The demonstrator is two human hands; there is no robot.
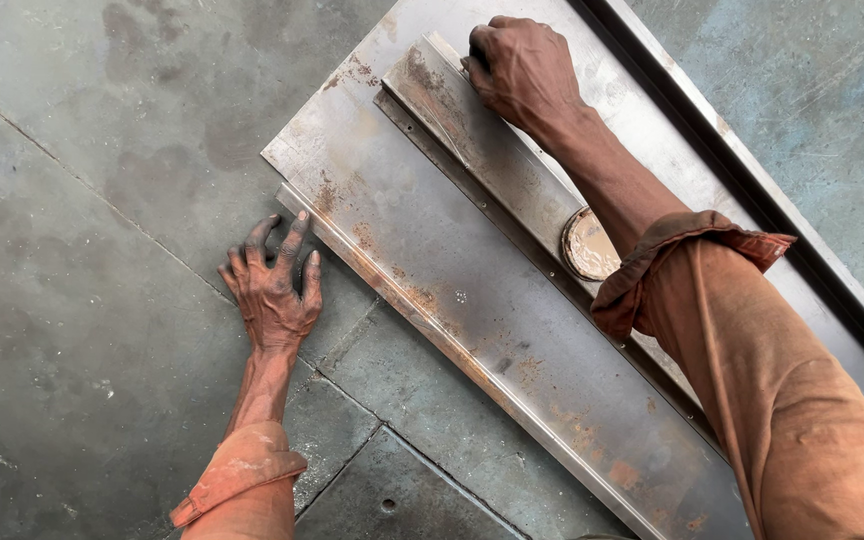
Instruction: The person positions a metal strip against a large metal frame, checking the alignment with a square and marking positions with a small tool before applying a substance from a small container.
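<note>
Grey concrete floor (102,300), stained and seamed, lay under a long rusty metal sheet (472,300). Left hand (272,290) rested flat on the floor with fingers spread, fingertips touching the sheet's folded edge, apparently bracing it. Right hand (520,70) was curled shut over the far end of a narrower metal strip (482,150), pressing it down. Near its wrist sat 1 round tin (588,250).
</note>
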